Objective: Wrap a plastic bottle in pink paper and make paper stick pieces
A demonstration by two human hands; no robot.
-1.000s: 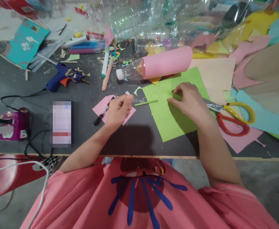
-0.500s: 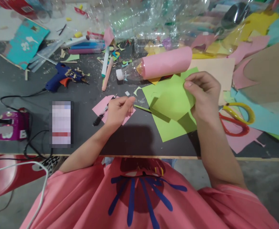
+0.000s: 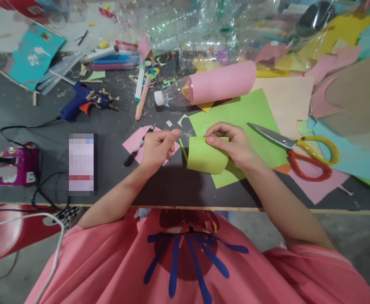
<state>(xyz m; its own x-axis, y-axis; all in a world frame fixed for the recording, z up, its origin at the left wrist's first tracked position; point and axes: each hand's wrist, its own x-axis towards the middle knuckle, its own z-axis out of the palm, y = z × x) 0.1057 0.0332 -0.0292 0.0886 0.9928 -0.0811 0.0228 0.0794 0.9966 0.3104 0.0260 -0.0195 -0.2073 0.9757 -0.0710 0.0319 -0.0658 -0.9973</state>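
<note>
My right hand (image 3: 229, 141) pinches the top edge of a small piece of lime green paper (image 3: 206, 157), which hangs curved just above the table. Under it lies a larger lime green sheet (image 3: 257, 114). My left hand (image 3: 159, 147) is closed, thumb against curled fingers, over a pink paper piece (image 3: 134, 138) with a black pen (image 3: 137, 150) on it. A thin green strip (image 3: 183, 150) shows close to the left fingertips; whether they grip it is unclear. Scissors (image 3: 286, 143) with yellow and red handles lie to the right, blades on the green sheet.
A clear bottle wrapped in pink paper (image 3: 222, 83) lies behind the green sheet. On the left are a blue glue gun (image 3: 80, 101), a phone (image 3: 81, 162) and a purple power block (image 3: 18, 166). Markers (image 3: 118, 61), paper scraps and plastic bottles (image 3: 178, 25) crowd the back.
My right hand has moved left and toward me with the small green paper, uncovering the scissor blades. The thin strip now slants more steeply. My left hand stays almost in place.
</note>
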